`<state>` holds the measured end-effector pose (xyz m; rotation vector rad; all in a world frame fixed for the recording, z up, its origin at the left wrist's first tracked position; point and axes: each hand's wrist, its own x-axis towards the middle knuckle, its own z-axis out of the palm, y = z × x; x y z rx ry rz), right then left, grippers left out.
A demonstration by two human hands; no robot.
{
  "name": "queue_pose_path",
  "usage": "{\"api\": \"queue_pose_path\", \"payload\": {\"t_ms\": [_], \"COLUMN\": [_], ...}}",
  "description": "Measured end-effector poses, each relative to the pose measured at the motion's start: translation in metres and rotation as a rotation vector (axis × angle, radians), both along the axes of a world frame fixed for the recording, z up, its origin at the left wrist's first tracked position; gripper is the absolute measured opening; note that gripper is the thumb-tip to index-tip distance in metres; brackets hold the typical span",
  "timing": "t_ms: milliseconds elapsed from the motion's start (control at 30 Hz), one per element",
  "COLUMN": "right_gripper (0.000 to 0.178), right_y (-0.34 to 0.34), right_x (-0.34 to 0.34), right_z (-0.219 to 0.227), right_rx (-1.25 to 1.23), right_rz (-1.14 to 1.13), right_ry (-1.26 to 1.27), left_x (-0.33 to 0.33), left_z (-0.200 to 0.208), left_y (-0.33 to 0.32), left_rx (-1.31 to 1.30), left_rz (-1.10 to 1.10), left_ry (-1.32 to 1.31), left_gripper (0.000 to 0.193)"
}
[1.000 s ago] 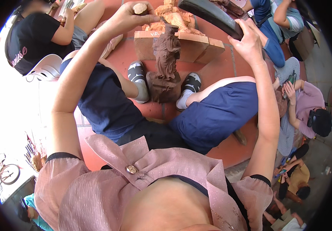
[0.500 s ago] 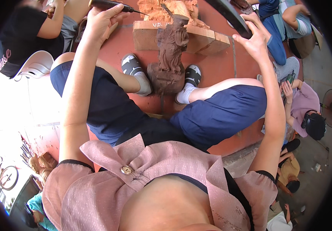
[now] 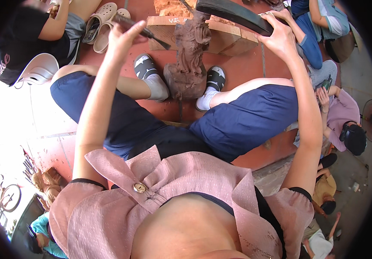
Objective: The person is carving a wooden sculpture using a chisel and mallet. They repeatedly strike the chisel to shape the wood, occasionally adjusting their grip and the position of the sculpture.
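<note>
A dark brown carved figure (image 3: 191, 52) stands upright on its rough base between my feet. My left hand (image 3: 124, 42) is closed around the handle of a chisel (image 3: 155, 38), slightly blurred, whose flared dark tip points right and down, just left of the figure. In my right hand (image 3: 280, 38) I grip one end of a dark, bar-shaped mallet (image 3: 233, 16). Its far end reaches left in front of the figure's top, hiding part of it; whether they touch I cannot tell.
Behind the figure lies a pale timber block (image 3: 227, 41) with an orange wood carving (image 3: 168, 7) on it. Beige clogs (image 3: 104, 28) rest at the far left on the red tile floor. A seated person (image 3: 26, 41) is close on the left; another person's arm (image 3: 311, 49) is near my right hand.
My left hand has come down and slightly right, bringing the chisel tip lower beside the figure. The mallet has swung left and flatter, across the figure's top.
</note>
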<state>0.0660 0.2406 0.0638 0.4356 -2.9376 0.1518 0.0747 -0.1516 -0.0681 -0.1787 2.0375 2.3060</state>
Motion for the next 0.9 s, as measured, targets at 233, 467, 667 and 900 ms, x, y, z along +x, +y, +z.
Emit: {"api": "queue_pose_path", "payload": {"t_ms": [233, 467, 667, 900], "right_gripper": [0.052, 0.05, 0.046, 0.041], "right_y": [0.011, 0.029, 0.046, 0.05], "right_x": [0.006, 0.028, 0.038, 0.05], "right_z": [-0.002, -0.005, -0.013, -0.013], "right_rx": [0.006, -0.045, -0.147, -0.168], "right_rz": [-0.017, -0.104, -0.117, -0.12], "right_ry": [-0.041, -0.177, -0.165, -0.178], "left_x": [0.078, 0.086, 0.093, 0.141], "left_z": [-0.061, -0.067, -0.034, 0.0], "left_y": [0.044, 0.054, 0.058, 0.112], "left_rx": [0.287, 0.442, 0.259, -0.345], "left_rz": [0.021, 0.146, 0.045, -0.435], "left_ry": [-0.326, -0.393, -0.127, 0.448], "left_gripper": [0.023, 0.02, 0.015, 0.022]}}
